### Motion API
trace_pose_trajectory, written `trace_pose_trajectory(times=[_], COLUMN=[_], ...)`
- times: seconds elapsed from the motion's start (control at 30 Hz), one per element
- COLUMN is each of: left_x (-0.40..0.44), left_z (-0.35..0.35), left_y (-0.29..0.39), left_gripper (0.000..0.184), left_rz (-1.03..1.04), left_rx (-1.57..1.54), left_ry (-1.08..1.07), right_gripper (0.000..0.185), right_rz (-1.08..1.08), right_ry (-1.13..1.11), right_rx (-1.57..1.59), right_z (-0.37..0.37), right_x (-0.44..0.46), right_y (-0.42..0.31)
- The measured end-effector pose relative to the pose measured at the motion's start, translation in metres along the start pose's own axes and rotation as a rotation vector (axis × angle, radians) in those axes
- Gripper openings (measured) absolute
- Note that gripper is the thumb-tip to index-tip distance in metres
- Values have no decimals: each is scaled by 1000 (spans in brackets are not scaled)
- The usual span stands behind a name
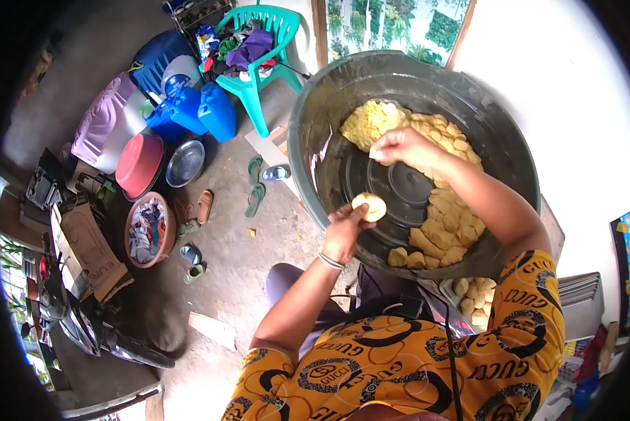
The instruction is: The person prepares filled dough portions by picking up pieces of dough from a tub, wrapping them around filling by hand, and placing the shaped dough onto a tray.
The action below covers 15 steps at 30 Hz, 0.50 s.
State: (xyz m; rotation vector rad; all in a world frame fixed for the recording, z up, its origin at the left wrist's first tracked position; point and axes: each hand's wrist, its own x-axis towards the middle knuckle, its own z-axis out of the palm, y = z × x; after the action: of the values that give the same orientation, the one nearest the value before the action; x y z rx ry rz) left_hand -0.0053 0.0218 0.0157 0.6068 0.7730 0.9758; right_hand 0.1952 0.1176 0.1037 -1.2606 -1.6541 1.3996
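A yellow-orange shirt with black lettering and ring patterns is lying nearest the camera, covering the person's torso. The left hand is pinching one rounded piece between thumb and fingers, its pale, smooth-looking face turning upward over the near-left rim of the tub. White bands are circling that wrist. The right hand is holding its thumb and fingertips pressed together over the tub, just beside the bright yellow heap; whether a small pale bit is sitting between them, one cannot tell.

One large, round, dark tub with streaked, smooth walls is standing in front of the person. Inside, one heap of small yellow bits is lying at the far side, looking lumpy and moist. Many duller yellow lumps, too crowded for counting, are spreading along the right side, and smaller rounded ones are lying near the closest wall. More rounded lumps are showing outside, just below the tub.

Farther out, one green plastic chair is bearing rumpled clothes. Three blue plastic jugs are standing beside it. Three round basins are resting on the floor: one red, one dark and shiny, one pinkish-brown, the last holding cloth. Two green slippers are lying nearby, among other footwear.
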Motion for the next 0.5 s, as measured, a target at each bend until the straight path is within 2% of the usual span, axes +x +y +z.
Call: trace_pose_trajectory(times=[0.03,0.1,0.2,0.33,0.43,0.47,0.5], left_x=[0,-5,-15,-27,-37,-41,-44], left_z=[2,11,25,40,45,48,50], left_y=[1,7,9,2,1,1,1], left_gripper=[24,26,27,25,27,28,29], left_rz=[-6,-12,8,75,135,135,132], left_rx=[-29,-39,-78,-80,-64,-42,-15], left_ry=[-13,-48,-147,-181,-262,-271,-281], right_gripper=[15,14,14,16,19,18,16], right_rz=[31,-40,-38,-258,-135,13,6], right_ry=[-51,-146,-100,-12,202,41,37], right_rx=[28,-77,-216,-370,-85,59,-21], right_z=[15,28,35,32,37,32,33], right_x=[-24,-57,-86,-100,-104,-105,-106], right_y=[-12,-16,-8,1,2,-1,-2])
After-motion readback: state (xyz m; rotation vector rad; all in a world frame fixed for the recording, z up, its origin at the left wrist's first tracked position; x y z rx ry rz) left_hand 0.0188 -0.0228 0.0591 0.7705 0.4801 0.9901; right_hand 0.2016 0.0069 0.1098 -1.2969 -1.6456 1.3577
